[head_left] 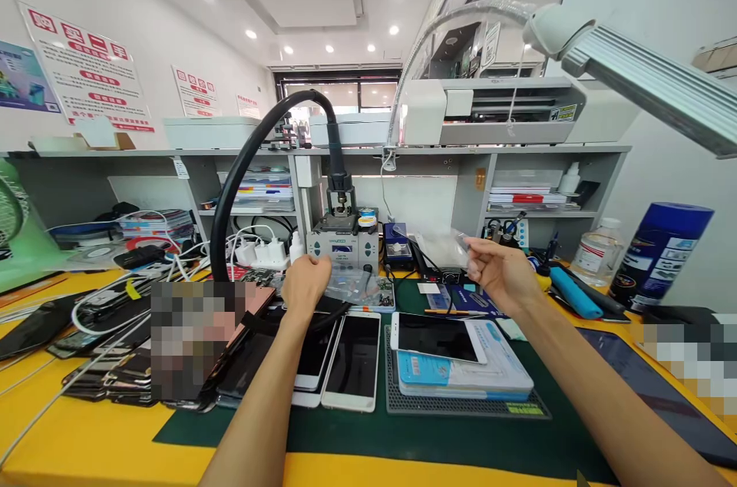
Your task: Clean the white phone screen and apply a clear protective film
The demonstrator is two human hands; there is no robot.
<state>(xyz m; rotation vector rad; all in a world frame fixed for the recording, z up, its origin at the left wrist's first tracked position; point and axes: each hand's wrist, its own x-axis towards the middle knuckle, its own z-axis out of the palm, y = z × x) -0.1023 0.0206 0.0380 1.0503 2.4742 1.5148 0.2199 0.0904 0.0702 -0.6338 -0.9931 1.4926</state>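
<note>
My right hand pinches the corner of a clear plastic bag between thumb and fingers, above the back of the green mat. My left hand is closed, its knuckles up, beside a sheet of clear plastic; what its fingers hold is hidden. Below and between the hands, a white-framed phone with a dark screen rests on a blue and white box. Another white phone lies on the mat right of my left forearm, beside more phones partly covered by that arm.
Stacked phones and cables crowd the left. A thick black hose arches over to a grey machine. On the right stand a clear bottle and a blue spray can; a lamp overhangs that side.
</note>
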